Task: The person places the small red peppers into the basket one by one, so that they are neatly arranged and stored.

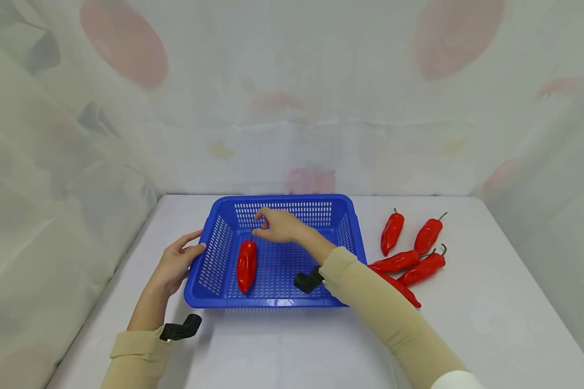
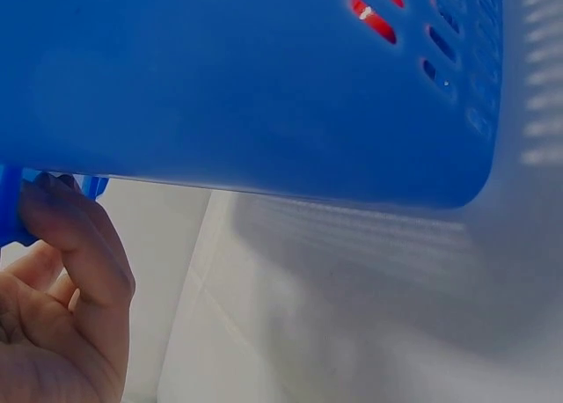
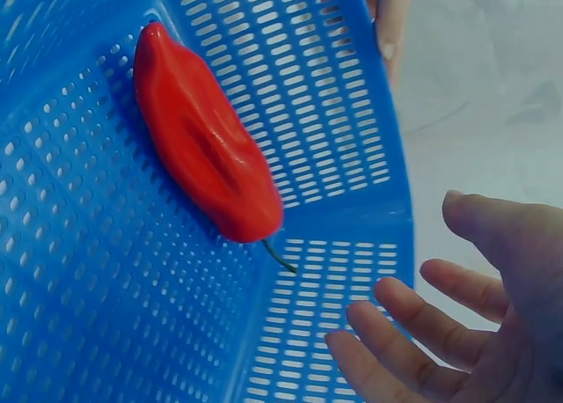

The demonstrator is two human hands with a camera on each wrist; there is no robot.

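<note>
A blue plastic basket (image 1: 272,303) with slotted walls sits on the white table. My left hand (image 1: 177,263) grips its left rim, thumb on top; in the left wrist view that hand's fingers (image 2: 97,253) curl under the rim. One red chili pepper (image 1: 246,266) lies inside toward the left, stem pointing to the far wall. Over the basket, just beyond the stem end, is my right hand (image 1: 279,225). The right wrist view has its fingers (image 3: 422,319) spread and holding nothing, apart from the pepper (image 3: 207,148) and its thin green stem (image 3: 280,257).
Several more red peppers (image 1: 391,233) lie on the table right of the basket, some bunched against its right side under my right sleeve (image 1: 384,313). Patterned white cloth (image 1: 282,151) hangs behind and on both sides of the table (image 1: 486,302).
</note>
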